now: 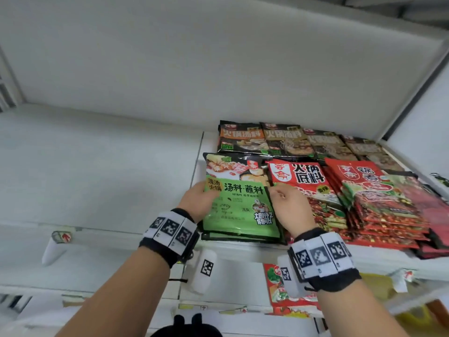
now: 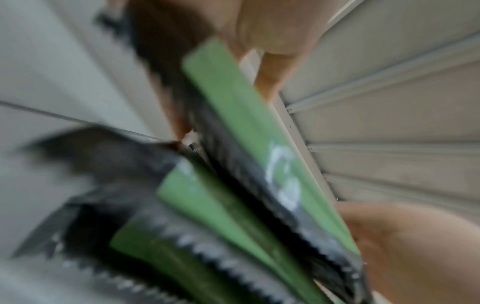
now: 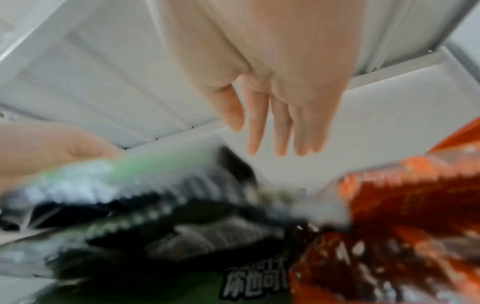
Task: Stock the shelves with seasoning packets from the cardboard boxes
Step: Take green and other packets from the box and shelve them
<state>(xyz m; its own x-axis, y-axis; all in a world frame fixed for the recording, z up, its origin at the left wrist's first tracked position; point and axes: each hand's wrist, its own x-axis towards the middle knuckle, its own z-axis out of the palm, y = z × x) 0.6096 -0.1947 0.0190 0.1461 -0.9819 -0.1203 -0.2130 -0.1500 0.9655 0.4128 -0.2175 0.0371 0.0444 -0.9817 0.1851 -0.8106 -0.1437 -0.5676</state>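
Two hands: left hand (image 1: 198, 199) grips green packets (image 1: 239, 203), centre; right hand (image 1: 290, 205) spread, empty.
Handling: likely soft, slick; hold side edges.

You had both forearms raised up and forward, side by side, each wrist wrapped in a black band carrying white marker tiles. Your left hand (image 1: 198, 199) was turned inward, its thumb on top and its fingers (image 2: 275, 67) underneath, pinching what it held. Your right hand (image 1: 290, 207) sat just beside it, palm down, with its fingers (image 3: 280, 123) straight and close together, gripping nothing.
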